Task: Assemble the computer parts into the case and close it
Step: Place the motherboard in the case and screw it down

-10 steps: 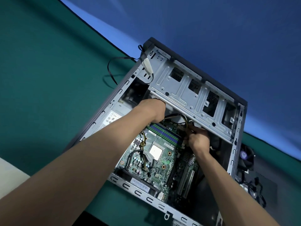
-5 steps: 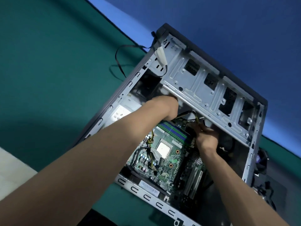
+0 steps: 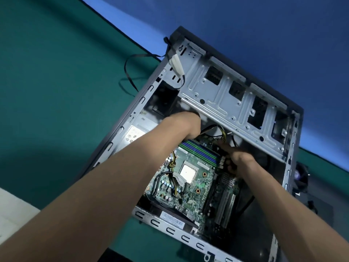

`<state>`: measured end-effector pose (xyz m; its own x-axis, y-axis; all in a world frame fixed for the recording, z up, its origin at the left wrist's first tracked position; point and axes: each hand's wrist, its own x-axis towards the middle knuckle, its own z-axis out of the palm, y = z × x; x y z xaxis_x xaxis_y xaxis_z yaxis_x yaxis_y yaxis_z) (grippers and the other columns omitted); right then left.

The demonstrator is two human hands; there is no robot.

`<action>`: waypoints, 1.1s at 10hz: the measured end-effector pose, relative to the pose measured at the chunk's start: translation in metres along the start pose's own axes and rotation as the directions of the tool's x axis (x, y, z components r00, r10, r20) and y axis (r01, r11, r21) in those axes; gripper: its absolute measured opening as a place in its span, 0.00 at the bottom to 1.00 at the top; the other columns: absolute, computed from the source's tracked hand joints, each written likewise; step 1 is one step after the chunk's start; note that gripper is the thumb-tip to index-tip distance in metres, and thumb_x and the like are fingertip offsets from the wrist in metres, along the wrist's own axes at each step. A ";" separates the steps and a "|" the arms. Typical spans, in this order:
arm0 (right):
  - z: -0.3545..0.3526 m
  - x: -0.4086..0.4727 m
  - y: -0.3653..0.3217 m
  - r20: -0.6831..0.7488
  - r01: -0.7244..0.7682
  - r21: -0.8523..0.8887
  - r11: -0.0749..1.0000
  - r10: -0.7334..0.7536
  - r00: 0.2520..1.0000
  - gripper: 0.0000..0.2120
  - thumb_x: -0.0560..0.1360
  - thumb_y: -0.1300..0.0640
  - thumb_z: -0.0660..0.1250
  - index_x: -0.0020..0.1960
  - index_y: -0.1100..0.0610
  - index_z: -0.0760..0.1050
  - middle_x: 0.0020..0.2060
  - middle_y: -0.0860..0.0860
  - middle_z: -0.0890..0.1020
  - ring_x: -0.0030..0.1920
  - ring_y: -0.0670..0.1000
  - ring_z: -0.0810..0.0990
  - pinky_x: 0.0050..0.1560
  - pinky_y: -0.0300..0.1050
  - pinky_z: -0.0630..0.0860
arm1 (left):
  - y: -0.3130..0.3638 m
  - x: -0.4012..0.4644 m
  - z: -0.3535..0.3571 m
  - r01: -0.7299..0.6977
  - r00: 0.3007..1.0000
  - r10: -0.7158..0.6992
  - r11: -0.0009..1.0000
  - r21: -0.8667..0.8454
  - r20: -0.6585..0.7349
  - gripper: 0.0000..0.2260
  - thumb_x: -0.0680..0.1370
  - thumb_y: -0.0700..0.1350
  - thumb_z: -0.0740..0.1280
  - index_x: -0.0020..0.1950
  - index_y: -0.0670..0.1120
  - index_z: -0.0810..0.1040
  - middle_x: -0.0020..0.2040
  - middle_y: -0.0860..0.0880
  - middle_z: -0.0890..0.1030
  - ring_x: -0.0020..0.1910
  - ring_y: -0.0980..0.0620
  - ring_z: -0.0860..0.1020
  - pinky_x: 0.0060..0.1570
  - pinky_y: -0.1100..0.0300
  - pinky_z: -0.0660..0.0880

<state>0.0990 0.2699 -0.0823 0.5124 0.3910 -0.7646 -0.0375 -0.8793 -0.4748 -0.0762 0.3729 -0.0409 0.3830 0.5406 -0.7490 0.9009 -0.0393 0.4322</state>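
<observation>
Head view: the computer case (image 3: 190, 238) lies on its side on the green worktop (image 3: 56, 82), open side up, its long axis running from the lower right of the picture to the upper left. The metal drive cage (image 3: 232, 103) sits at the far end. The motherboard (image 3: 190, 178) lies flat on the case floor, its blue and green memory slots (image 3: 200, 151) running parallel to the cage edge. The power supply (image 3: 136, 131) sits against the left wall.

The left hand (image 3: 186, 125) reaches under the cage edge; its fingers are hidden, so I cannot tell what it holds. The right hand (image 3: 236, 159) is curled, pinching a bundle of yellow and black cables (image 3: 222, 136) just beside the memory slots. A black ribbon cable (image 3: 128, 70) loops out over the worktop at the far left corner. A fan (image 3: 300, 176) lies outside the right wall.
</observation>
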 end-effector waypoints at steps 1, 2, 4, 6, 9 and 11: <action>0.006 -0.008 -0.001 0.025 0.021 -0.050 0.999 -0.020 0.999 0.15 0.77 0.49 0.66 0.36 0.54 0.67 0.24 0.48 0.72 0.23 0.45 0.70 0.19 0.32 0.66 | -0.001 -0.014 0.000 -0.023 0.999 0.027 0.993 -0.120 0.033 0.11 0.80 0.38 0.58 0.52 0.36 0.78 0.42 0.40 0.82 0.31 0.45 0.81 0.29 0.57 0.78; 0.016 -0.026 -0.002 -0.019 0.048 -0.127 0.991 -0.051 0.999 0.14 0.80 0.52 0.60 0.37 0.54 0.67 0.31 0.50 0.69 0.29 0.47 0.68 0.29 0.37 0.69 | -0.003 -0.020 0.000 -0.010 0.997 0.024 0.986 -0.167 0.079 0.11 0.81 0.39 0.58 0.44 0.38 0.77 0.28 0.44 0.79 0.21 0.48 0.76 0.24 0.56 0.77; 0.019 -0.060 0.010 -0.070 0.185 0.001 0.983 -0.184 0.980 0.10 0.78 0.54 0.64 0.49 0.61 0.74 0.36 0.54 0.77 0.38 0.55 0.77 0.50 0.56 0.78 | 0.003 -0.035 -0.003 -0.130 0.991 0.132 0.984 0.119 -0.010 0.10 0.79 0.41 0.60 0.51 0.38 0.79 0.47 0.41 0.81 0.41 0.45 0.78 0.43 0.53 0.74; 0.018 -0.088 0.004 0.027 0.405 -0.108 0.908 -0.405 0.914 0.10 0.77 0.59 0.63 0.38 0.50 0.76 0.36 0.45 0.81 0.36 0.45 0.77 0.40 0.40 0.72 | 0.000 -0.059 -0.007 -0.145 0.970 0.195 0.943 0.301 -0.144 0.13 0.79 0.45 0.60 0.61 0.46 0.78 0.58 0.46 0.80 0.56 0.47 0.78 0.58 0.54 0.73; 0.019 -0.125 -0.040 0.097 0.590 -0.065 0.805 -0.583 0.807 0.09 0.77 0.58 0.61 0.42 0.52 0.78 0.37 0.49 0.83 0.41 0.52 0.81 0.46 0.48 0.78 | -0.005 -0.098 -0.048 -0.023 0.658 0.494 0.768 0.640 -0.569 0.15 0.77 0.42 0.60 0.64 0.49 0.70 0.59 0.48 0.74 0.55 0.46 0.74 0.46 0.53 0.71; 0.014 -0.129 -0.037 0.057 0.595 -0.015 0.803 -0.594 0.803 0.11 0.77 0.59 0.62 0.38 0.49 0.77 0.35 0.47 0.82 0.36 0.50 0.80 0.46 0.52 0.80 | -0.016 -0.091 -0.084 0.307 0.817 0.379 0.352 0.884 -0.434 0.13 0.79 0.44 0.56 0.62 0.45 0.70 0.65 0.43 0.69 0.66 0.43 0.64 0.65 0.51 0.61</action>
<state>0.0223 0.2562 0.0279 0.3849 0.8513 -0.3564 0.2874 -0.4776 -0.8303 -0.1428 0.3944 0.0625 0.5657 0.7917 -0.2305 0.6150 -0.5913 -0.5217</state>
